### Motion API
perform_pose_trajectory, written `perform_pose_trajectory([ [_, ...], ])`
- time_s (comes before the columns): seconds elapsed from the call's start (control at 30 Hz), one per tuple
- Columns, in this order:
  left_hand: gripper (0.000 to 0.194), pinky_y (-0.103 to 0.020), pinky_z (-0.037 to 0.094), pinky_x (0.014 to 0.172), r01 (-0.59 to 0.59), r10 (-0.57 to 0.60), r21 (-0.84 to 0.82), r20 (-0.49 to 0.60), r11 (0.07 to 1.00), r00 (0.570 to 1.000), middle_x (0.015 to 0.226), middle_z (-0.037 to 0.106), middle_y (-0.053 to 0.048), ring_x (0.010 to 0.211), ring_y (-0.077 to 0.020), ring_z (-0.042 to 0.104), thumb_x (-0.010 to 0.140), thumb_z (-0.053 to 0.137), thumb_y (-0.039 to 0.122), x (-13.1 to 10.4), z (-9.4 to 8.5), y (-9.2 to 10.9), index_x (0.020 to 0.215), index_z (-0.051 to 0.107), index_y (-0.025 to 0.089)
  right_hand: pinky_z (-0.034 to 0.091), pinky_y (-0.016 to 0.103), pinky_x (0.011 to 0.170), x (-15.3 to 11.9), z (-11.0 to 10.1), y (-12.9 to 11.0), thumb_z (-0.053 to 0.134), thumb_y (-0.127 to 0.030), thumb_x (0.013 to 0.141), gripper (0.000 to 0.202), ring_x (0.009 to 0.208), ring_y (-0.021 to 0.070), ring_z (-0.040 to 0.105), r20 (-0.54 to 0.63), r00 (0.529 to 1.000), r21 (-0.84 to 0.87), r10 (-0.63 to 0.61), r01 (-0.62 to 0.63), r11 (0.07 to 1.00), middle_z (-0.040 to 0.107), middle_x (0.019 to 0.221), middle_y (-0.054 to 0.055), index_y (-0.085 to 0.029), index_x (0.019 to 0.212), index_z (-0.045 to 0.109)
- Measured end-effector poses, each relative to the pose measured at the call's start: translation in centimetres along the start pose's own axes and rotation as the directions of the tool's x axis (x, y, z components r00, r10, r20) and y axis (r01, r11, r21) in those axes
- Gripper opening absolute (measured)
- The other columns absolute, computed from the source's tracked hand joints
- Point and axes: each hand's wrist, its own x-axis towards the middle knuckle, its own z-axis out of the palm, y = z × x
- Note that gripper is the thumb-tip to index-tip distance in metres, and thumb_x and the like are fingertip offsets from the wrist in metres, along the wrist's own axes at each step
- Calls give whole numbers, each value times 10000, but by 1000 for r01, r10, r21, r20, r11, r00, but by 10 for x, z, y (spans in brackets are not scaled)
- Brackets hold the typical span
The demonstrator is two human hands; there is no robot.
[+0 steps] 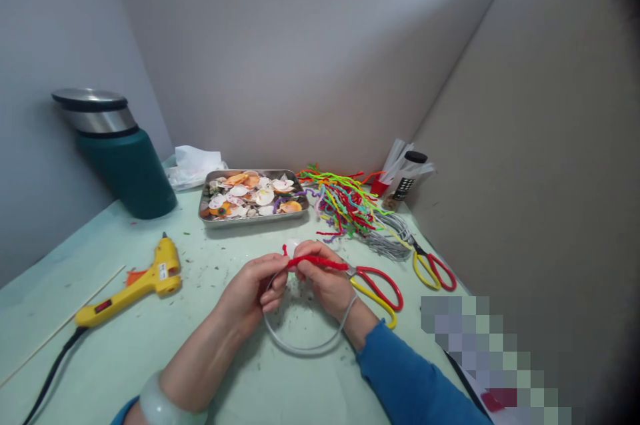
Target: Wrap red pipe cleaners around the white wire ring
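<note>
The left hand (251,290) and right hand (328,281) pinch a red pipe cleaner (323,261) across the grey hoop's far side (310,351); its near arc remains bare.

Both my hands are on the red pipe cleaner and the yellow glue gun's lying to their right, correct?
Not quite: the head view shows the yellow glue gun lying to their left. Your left hand and right hand are indeed on the red pipe cleaner.
</note>
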Motion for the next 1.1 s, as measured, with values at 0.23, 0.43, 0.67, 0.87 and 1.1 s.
perform_pose_trajectory([
  [0.23, 156, -178, 186, 305, 174, -164, -96, 105, 980, 981, 439, 374, 53, 286, -23, 262, 740, 516, 185, 1, -5, -1, 645, 605, 99, 396, 249, 589, -1, 2, -6, 694, -287, 730, 94, 651, 118, 510, 64, 996, 21, -60, 59, 998, 579, 799, 11, -207, 751, 650],
  [0.43, 180, -165, 191, 312, 14, -2, 102, -111, 995, 994, 500, 415, 67, 322, -14, 237, 737, 613, 302, 2, 4, -3, 706, 564, 131, 379, 233, 553, 1, -4, 1, 693, -285, 735, 125, 569, 105, 488, -41, 998, -32, 47, -48, 998, 576, 643, -23, -202, 807, 634],
  [0.67, 299, -187, 266, 363, -293, 467, 554, -202, 779, 861, 588, 494, 73, 370, -52, 355, 702, 662, 393, 3, 8, -7, 911, 572, 199, 372, 224, 514, 4, -6, 3, 686, -290, 739, 141, 534, 100, 478, -101, 993, -26, 56, -59, 998, 562, 593, -37, -202, 828, 621],
  [0.87, 205, -224, 363, 533, -319, 621, 760, -140, 567, 771, 729, 635, -12, 554, -117, 490, 727, 640, 333, 5, 1, -11, 870, 689, 196, 368, 214, 507, 4, -8, 4, 693, -265, 732, 122, 529, 89, 477, -95, 994, 1, 55, -56, 998, 570, 602, -40, -200, 813, 628],
  [1.1, 132, -243, 360, 574, -366, 709, 821, -65, 438, 703, 771, 656, -39, 602, -148, 504, 714, 650, 264, 0, 6, -9, 805, 739, 229, 374, 222, 517, 4, -7, 2, 700, -286, 721, 138, 521, 91, 466, -104, 992, -40, 67, -71, 997, 553, 574, -42, -193, 798, 633],
])
